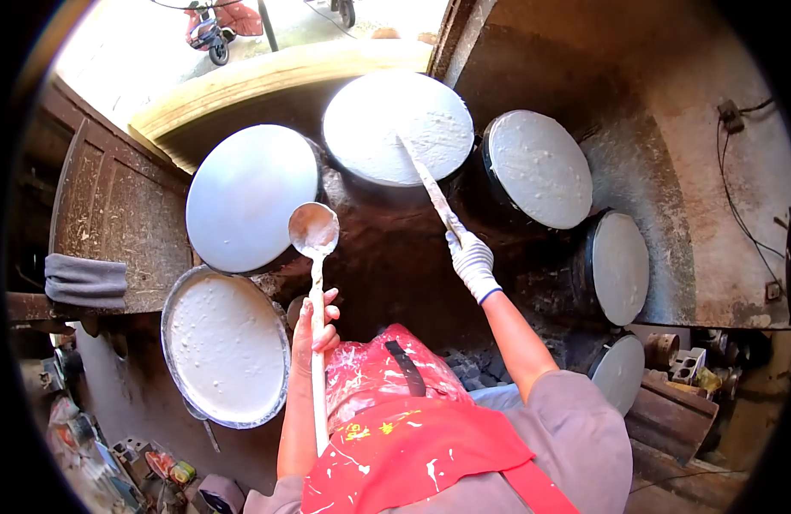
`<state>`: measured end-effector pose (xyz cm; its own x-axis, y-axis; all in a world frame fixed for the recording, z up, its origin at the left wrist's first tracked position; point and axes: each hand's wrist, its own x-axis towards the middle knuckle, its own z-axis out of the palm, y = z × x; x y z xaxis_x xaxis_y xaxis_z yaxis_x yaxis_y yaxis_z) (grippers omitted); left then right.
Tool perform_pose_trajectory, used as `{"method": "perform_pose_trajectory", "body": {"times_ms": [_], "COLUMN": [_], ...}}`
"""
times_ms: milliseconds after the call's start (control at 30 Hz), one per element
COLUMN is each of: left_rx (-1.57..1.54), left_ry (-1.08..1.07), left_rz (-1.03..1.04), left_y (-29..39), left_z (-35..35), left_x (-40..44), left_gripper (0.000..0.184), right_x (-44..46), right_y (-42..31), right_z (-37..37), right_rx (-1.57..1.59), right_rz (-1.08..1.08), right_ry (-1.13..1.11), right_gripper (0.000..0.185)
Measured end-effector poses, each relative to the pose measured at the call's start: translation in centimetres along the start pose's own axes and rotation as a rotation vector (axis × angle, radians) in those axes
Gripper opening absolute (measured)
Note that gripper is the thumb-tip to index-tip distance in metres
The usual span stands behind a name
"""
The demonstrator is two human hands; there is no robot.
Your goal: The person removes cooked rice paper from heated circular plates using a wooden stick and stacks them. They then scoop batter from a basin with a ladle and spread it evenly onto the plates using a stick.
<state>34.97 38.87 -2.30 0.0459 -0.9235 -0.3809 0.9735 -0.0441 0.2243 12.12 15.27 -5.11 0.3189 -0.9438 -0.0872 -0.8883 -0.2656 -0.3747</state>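
My bare left hand [313, 332] is wrapped round the long pale handle of a ladle [313, 228]. The ladle's bowl points away from me, coated with white batter, beside a smooth whitish griddle [251, 199]. My right hand [472, 262], in a white knit glove, grips a long flat spatula [433, 187] smeared with batter. Its far tip meets the white batter [387, 107] spread over the round griddle at the top centre. To the left of my left hand stands a round tub [286, 377] filled with bubbly white batter [224, 347].
More round griddles with white tops, among them one at right [541, 170] and one lower right [620, 270], curve round me. A grey cloth [85, 281] hangs by a wooden door [121, 214] at left. Cables [731, 197] run down the right wall. I wear a batter-splashed red apron [430, 454].
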Motion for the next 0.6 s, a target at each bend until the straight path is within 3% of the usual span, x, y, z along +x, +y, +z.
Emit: {"method": "perform_pose_trajectory", "body": {"times_ms": [133,300,433,500,567,600], "left_rx": [-0.008,-0.044,-0.08,-0.056,-0.079,-0.08], "left_ry": [0.001,0.001,-0.038,-0.009,0.009,0.03], "left_rz": [0.041,0.09,0.102,0.113,0.1,0.107], "left_y": [-1.5,-2.8,-3.3,-3.4,-3.3,-3.2], "left_z": [1.4,2.0,2.2,2.6,2.6,2.7], "left_x": [1.0,1.4,1.4,1.2,0.9,0.7], "left_gripper": [0.048,0.046,0.048,0.048,0.048,0.049], "right_x": [2.8,5.3,2.2,1.5,2.3,3.2], "right_y": [1.2,3.5,3.2,4.6,5.3,6.0], "right_z": [-0.4,-0.6,-0.8,1.9,2.6,4.2], "right_rx": [-0.135,-0.23,0.051,0.356,0.695,0.686], "right_rz": [0.036,-0.103,-0.048,-0.253,0.013,-0.067], "right_ry": [-0.157,-0.072,-0.251,-0.169,-0.156,-0.065], "right_gripper": [0.034,0.033,0.039,0.04,0.04,0.039]}}
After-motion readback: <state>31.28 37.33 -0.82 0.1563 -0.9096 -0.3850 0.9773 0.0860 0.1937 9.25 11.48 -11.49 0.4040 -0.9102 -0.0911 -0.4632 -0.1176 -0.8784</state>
